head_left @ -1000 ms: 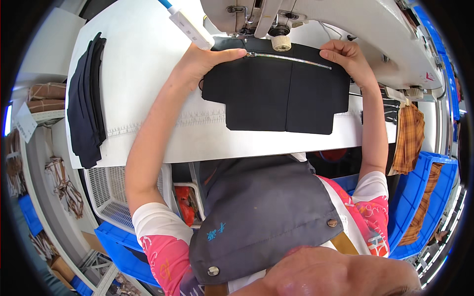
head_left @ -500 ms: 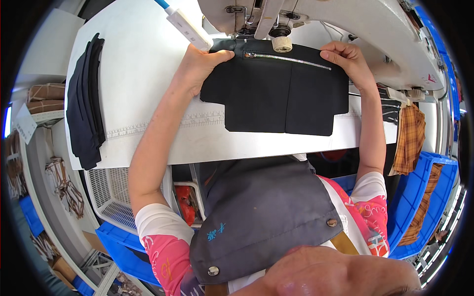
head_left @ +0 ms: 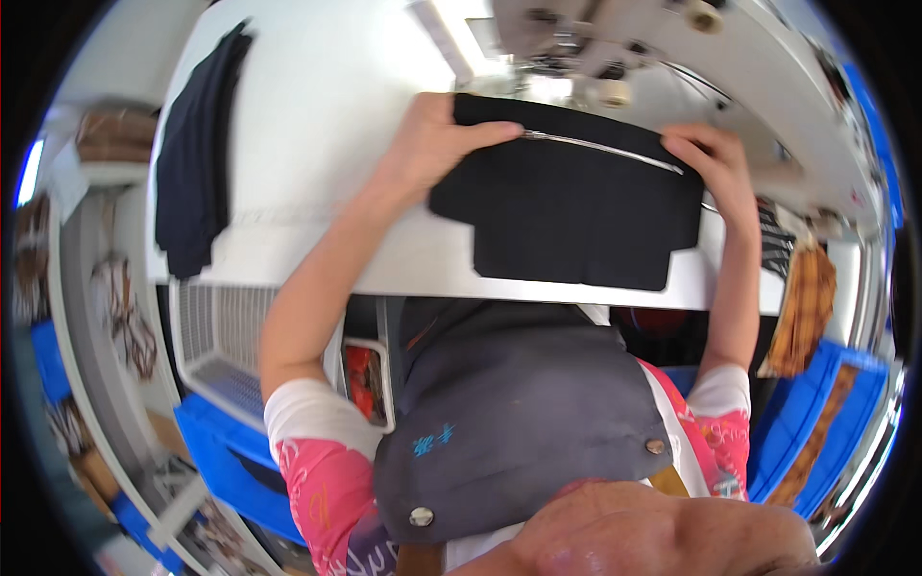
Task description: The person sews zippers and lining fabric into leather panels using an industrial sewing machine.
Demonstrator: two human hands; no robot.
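A black fabric panel (head_left: pixel 567 226) with notched lower corners lies over the white table, near the sewing machine (head_left: pixel 788 86). A silver metal zipper (head_left: pixel 615 152) runs along its upper part. My left hand (head_left: pixel 432 144) grips the panel's upper left edge, its thumb on top by the zipper's left end. My right hand (head_left: pixel 715 158) pinches the upper right edge, thumb and fingers closed near the zipper's other end. The fingers under the cloth are hidden. The panel's top edge is apart from the machine's needle area, which is blurred.
A stack of dark fabric pieces (head_left: pixel 197 154) lies on the table's left (head_left: pixel 307 182). Below stand a white plastic basket (head_left: pixel 226 336) and a blue bin (head_left: pixel 230 461). Orange plaid fabric (head_left: pixel 802 307) hangs at right, above another blue bin (head_left: pixel 836 432). Shelving (head_left: pixel 82 278) stands far left.
Both hands have drawn the panel out from under the machine head and toward me. The left thumb now sits closer to the zipper's end. The whole view has also shifted.
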